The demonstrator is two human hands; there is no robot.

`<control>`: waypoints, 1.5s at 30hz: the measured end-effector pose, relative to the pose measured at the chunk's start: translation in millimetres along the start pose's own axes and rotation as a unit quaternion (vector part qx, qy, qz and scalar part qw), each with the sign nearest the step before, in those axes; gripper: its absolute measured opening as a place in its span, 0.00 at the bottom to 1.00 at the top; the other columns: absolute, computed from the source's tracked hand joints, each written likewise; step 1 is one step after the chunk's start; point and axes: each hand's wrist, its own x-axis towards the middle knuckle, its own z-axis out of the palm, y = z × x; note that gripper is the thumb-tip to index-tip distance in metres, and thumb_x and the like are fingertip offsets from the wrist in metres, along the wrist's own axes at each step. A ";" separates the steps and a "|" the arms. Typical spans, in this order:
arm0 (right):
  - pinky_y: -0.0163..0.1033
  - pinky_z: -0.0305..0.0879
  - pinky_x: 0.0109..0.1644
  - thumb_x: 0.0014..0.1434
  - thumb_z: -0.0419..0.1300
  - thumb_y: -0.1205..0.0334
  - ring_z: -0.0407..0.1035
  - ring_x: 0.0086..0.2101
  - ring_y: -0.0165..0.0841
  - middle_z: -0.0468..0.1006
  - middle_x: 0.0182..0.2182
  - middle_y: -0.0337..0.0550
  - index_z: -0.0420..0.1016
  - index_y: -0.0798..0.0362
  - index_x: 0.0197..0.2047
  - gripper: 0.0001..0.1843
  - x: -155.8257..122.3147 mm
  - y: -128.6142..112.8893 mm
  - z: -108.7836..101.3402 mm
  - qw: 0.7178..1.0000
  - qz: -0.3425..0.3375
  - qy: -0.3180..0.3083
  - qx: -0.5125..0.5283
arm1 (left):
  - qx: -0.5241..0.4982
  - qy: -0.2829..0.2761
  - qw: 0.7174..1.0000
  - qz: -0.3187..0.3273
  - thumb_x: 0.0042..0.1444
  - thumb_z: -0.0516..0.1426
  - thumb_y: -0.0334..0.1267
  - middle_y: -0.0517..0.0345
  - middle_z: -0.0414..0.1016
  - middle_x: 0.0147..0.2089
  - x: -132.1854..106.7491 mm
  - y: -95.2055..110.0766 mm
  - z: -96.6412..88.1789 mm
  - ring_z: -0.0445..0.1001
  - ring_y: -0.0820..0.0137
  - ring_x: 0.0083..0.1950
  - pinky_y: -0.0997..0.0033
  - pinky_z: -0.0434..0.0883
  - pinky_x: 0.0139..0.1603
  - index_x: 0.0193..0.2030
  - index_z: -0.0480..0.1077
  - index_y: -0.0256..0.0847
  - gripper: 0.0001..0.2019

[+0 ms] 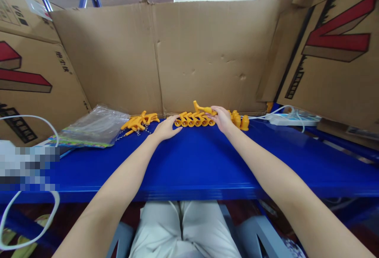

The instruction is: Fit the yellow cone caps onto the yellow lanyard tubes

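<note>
A row of yellow corkscrews (194, 120) lies along the back of the blue table, their round open bell ends facing me. At the left end of that row my left hand (168, 128) rests with thumb and fingers apart, touching or nearly touching the end one. My right hand (222, 118) grips another yellow corkscrew (201, 108), its T-shaped handle pointing left above the row. Several yellow bell-shaped caps (244, 123) stand just right of that hand, partly hidden by it. Left of my left hand lies a pile of yellow handles (139, 122) with thin metal spirals.
Clear plastic bags (96, 126) lie at the left of the blue table (195, 163). A cardboard wall (207, 53) closes the back, with large boxes on both sides. A white power strip (293, 119) and cables sit at the back right.
</note>
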 end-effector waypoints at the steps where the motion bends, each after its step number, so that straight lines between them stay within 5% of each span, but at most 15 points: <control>1: 0.37 0.74 0.40 0.52 0.61 0.67 0.75 0.32 0.29 0.75 0.32 0.36 0.68 0.51 0.35 0.07 4.4 5.4 -4.1 0.998 -0.050 0.010 -0.049 | -0.001 -0.002 1.000 -0.001 0.57 0.56 0.46 0.49 0.73 0.57 0.4 -0.9 0.7 0.74 0.62 0.52 0.62 0.71 0.52 0.61 0.63 0.42 0.26; 4: 0.44 0.72 0.43 0.50 0.63 0.62 0.74 0.37 0.35 0.76 0.38 0.41 0.71 0.51 0.39 0.12 17.4 22.5 -16.5 0.960 -0.182 -0.004 -0.214 | -0.003 -0.012 1.000 -0.008 0.57 0.56 0.45 0.48 0.74 0.55 1.8 -2.6 2.4 0.76 0.62 0.49 0.62 0.72 0.50 0.61 0.64 0.41 0.26; 9: 0.52 0.61 0.60 0.52 0.59 0.66 0.66 0.55 0.42 0.72 0.52 0.53 0.73 0.53 0.43 0.13 30.8 42.1 -30.7 0.846 -0.356 -0.077 -0.391 | 0.001 -0.036 0.999 -0.013 0.56 0.55 0.46 0.48 0.76 0.53 3.0 -2.7 3.1 0.77 0.62 0.47 0.64 0.72 0.48 0.60 0.66 0.40 0.25; 14: 0.49 0.56 0.65 0.57 0.52 0.70 0.59 0.62 0.40 0.59 0.65 0.54 0.71 0.53 0.56 0.24 23.3 48.2 -30.0 0.799 -0.289 -0.118 -0.514 | -0.001 -0.048 0.999 -0.012 0.56 0.55 0.45 0.47 0.76 0.53 2.5 -1.0 1.8 0.77 0.62 0.46 0.63 0.72 0.48 0.59 0.67 0.40 0.24; 18: 0.53 0.45 0.69 0.61 0.49 0.68 0.49 0.67 0.40 0.51 0.70 0.47 0.56 0.46 0.69 0.32 11.8 41.6 -25.7 0.754 -0.229 -0.125 -0.604 | 0.000 -0.060 0.998 -0.012 0.57 0.55 0.44 0.45 0.76 0.53 2.6 0.5 1.1 0.76 0.62 0.46 0.63 0.71 0.48 0.58 0.68 0.37 0.24; 23: 0.59 0.35 0.70 0.61 0.50 0.66 0.40 0.69 0.40 0.44 0.71 0.46 0.43 0.44 0.73 0.38 2.7 33.8 -23.8 0.705 -0.228 -0.133 -0.659 | 0.001 -0.062 0.998 -0.013 0.57 0.55 0.43 0.47 0.76 0.51 2.8 0.4 2.0 0.76 0.63 0.47 0.64 0.71 0.49 0.58 0.68 0.38 0.23; 30: 0.67 0.29 0.67 0.61 0.54 0.60 0.30 0.70 0.45 0.36 0.72 0.48 0.38 0.48 0.73 0.42 -2.9 28.5 -19.1 0.676 -0.205 -0.128 -0.696 | -0.006 -0.064 0.998 -0.018 0.57 0.55 0.42 0.45 0.76 0.51 2.6 0.0 2.1 0.77 0.63 0.46 0.64 0.72 0.48 0.58 0.68 0.35 0.23; 35: 0.73 0.30 0.64 0.61 0.53 0.54 0.29 0.69 0.49 0.38 0.72 0.50 0.36 0.48 0.73 0.43 2.8 18.5 -23.7 0.693 -0.213 -0.082 -0.684 | -0.006 -0.061 0.998 -0.018 0.57 0.55 0.42 0.47 0.77 0.51 2.5 0.0 2.3 0.77 0.63 0.46 0.65 0.72 0.48 0.58 0.68 0.38 0.22; 39: 0.76 0.29 0.62 0.63 0.47 0.55 0.32 0.69 0.49 0.42 0.71 0.51 0.44 0.51 0.72 0.36 10.3 10.4 -36.4 0.698 -0.216 -0.021 -0.682 | -0.010 -0.060 0.998 -0.008 0.57 0.55 0.41 0.47 0.76 0.53 3.2 -1.9 3.5 0.76 0.64 0.46 0.64 0.72 0.48 0.57 0.68 0.39 0.22; 45: 0.76 0.23 0.62 0.57 0.49 0.64 0.37 0.68 0.52 0.56 0.68 0.52 0.59 0.49 0.67 0.33 23.4 14.8 -62.0 0.686 -0.119 0.012 -0.718 | -0.011 -0.060 0.998 -0.009 0.56 0.55 0.42 0.48 0.76 0.53 4.4 -5.7 6.4 0.76 0.64 0.45 0.64 0.72 0.49 0.57 0.68 0.39 0.22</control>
